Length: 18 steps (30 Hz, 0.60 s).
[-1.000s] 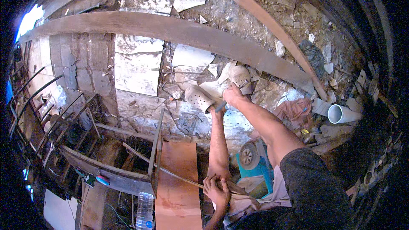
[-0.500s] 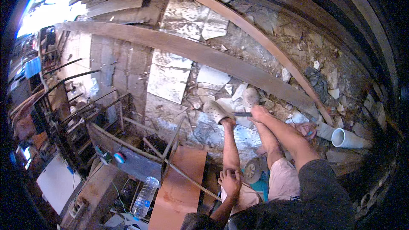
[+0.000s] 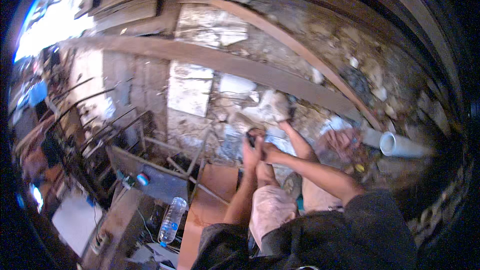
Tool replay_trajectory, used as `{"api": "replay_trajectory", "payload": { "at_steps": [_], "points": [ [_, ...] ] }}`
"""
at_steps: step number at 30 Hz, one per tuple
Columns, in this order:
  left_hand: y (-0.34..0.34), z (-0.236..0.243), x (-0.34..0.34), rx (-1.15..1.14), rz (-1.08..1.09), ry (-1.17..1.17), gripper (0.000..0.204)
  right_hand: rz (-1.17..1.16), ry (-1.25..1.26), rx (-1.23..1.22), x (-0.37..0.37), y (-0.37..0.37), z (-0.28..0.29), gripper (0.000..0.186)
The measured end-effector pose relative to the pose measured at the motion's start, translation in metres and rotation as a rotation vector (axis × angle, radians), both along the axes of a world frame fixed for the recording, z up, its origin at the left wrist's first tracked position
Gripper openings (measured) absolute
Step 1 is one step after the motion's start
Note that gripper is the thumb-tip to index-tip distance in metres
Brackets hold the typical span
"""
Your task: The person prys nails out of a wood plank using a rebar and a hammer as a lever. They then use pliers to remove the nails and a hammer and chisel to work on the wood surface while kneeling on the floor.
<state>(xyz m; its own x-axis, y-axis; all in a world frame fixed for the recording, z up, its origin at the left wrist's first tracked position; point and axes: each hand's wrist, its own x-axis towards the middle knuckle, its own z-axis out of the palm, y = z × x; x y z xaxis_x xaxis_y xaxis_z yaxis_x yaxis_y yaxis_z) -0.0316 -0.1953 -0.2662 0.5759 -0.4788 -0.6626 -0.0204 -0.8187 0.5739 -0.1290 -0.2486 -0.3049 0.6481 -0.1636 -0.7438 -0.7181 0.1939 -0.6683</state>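
Note:
My left hand point(image 3: 251, 150) and my right hand point(image 3: 268, 152) meet over my left lower leg, both closed around a dark bar-like object point(image 3: 253, 136), blurred by motion. Beyond them, my pale perforated clogs point(image 3: 275, 106) rest among broken boards and rubble. My legs stretch forward in light pink shorts point(image 3: 271, 209).
A metal frame point(image 3: 145, 162), plastic bottle point(image 3: 170, 221) and copper-coloured board point(image 3: 213, 182) lie at left. A white pipe point(image 3: 400, 145) and crumpled cloth point(image 3: 338, 142) are at right. Long planks point(image 3: 225, 65) cross the debris-strewn ground, with a wheel point(image 3: 291, 185) between my legs.
My left hand has risen from beside my left knee to join my right hand, which has drawn back toward me with the dark object. The view has shifted and is blurred.

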Motion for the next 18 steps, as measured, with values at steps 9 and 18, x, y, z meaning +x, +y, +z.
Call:
{"api": "replay_trajectory", "payload": {
  "at_steps": [9, 18],
  "points": [
    [-0.068, 0.011, 0.056, -0.154, -0.143, 0.181, 0.042, -0.787, 0.181, 0.428, 0.043, -0.016, 0.027, 0.034],
    [-0.136, 0.032, 0.020, -0.094, -0.455, 0.208, 0.083, -0.946, 0.197, 0.511, 0.014, -0.020, 0.046, 0.031]
  ]
}}
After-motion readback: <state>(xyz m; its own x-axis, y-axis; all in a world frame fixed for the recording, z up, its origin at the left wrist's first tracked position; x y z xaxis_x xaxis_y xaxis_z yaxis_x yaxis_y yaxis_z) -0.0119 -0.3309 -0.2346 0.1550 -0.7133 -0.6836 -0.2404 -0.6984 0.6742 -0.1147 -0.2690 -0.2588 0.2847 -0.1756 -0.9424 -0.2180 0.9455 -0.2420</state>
